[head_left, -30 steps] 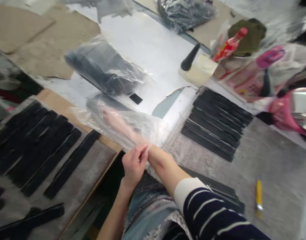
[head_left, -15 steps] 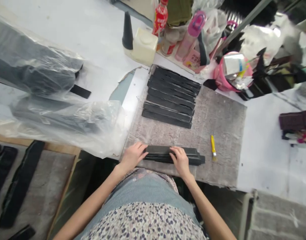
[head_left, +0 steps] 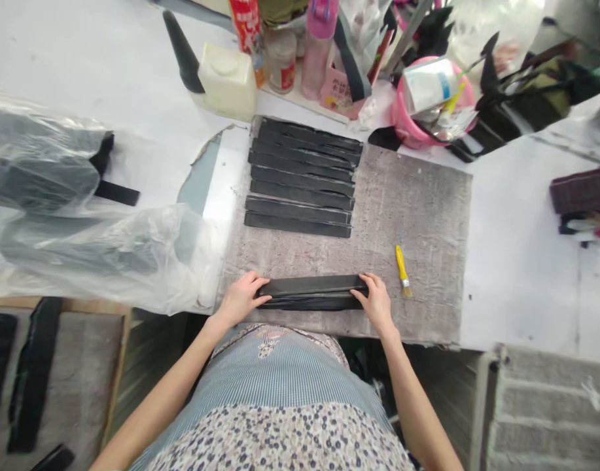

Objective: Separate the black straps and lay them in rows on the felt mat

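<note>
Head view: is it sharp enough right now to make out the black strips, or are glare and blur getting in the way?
Head view: sharp at centre, so the stack of strips between the left hand and right hand reads clearly, as does the laid-out row of strips; the white tabletop is bright and nearly washed out; the plastic bags show soft glare; edges look stretched.

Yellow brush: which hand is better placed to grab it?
Right. The right hand grips the strip stack's right end, with the yellow brush lying just beyond it; the left hand holds the far end.
</note>
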Available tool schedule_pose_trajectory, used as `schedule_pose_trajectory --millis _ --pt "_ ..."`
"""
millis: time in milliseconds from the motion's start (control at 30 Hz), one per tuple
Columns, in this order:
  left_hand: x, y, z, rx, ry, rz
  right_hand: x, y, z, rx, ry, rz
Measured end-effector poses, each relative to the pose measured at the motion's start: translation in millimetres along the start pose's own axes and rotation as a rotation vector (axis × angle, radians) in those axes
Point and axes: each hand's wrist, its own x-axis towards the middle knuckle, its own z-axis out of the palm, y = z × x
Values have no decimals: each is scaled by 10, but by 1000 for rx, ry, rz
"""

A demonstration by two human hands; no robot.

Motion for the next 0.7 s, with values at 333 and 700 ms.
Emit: schedule_pose_trajectory --millis 333,700 --pt "34 7 20 22 -30 -72 170 23 -63 44 1 77" --pt "83 32 14 18 -59 -164 381 11 25 401 1 364"
